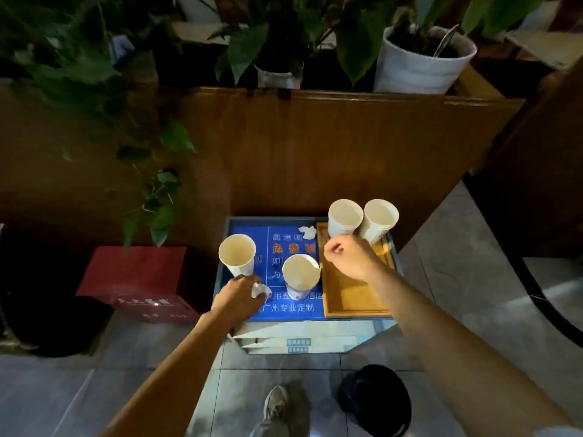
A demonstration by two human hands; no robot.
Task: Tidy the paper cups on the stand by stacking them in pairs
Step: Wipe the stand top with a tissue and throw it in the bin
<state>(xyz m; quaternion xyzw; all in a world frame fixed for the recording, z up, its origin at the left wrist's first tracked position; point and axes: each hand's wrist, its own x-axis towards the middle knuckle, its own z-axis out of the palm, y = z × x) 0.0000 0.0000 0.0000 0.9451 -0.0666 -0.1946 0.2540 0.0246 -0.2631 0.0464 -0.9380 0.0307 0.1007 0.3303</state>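
Observation:
Two single white paper cups stand upright on the blue stand top (284,234): one at the left (237,253), one in the middle (301,272). Two stacked sets of cups (345,217) (380,219) stand side by side at the far end of a wooden tray (347,298) on the stand's right side. My left hand (239,294) is just below the left cup's base, fingers closed on a crumpled white tissue (261,290). My right hand (350,257) hovers over the tray in front of the left stack's base, fingers curled with nothing visible in them.
Another crumpled tissue (307,232) lies at the stand's far edge. A wooden partition (315,146) with potted plants rises behind. A red box (142,279) sits left of the stand. A black bin (375,398) and my shoe (276,402) are on the tiled floor.

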